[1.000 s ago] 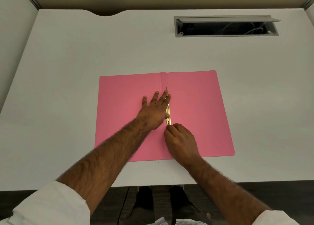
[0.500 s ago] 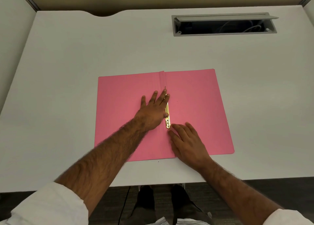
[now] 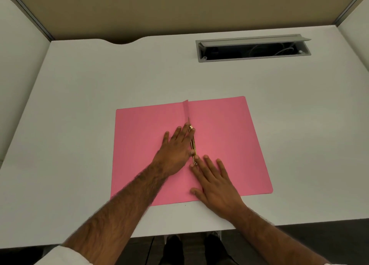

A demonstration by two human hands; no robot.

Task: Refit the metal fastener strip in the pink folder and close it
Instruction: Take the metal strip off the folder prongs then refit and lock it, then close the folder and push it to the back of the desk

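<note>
The pink folder lies open and flat on the white desk, spine running away from me. A thin gold metal fastener strip lies along the spine fold. My left hand rests flat on the left leaf, fingers spread, its index finger and thumb against the strip. My right hand lies flat, palm down, on the right leaf near the front edge, its fingertips touching the strip's near end. Neither hand holds anything.
The white desk has a front edge just below the folder. A grey cable tray with its lid up is sunk into the desk at the back right. Partition walls stand behind and at both sides.
My right hand has gone from pinching at the strip's near end to lying flat and spread on the right leaf. The left hand has stayed on the strip. The camera has tilted up slightly.
</note>
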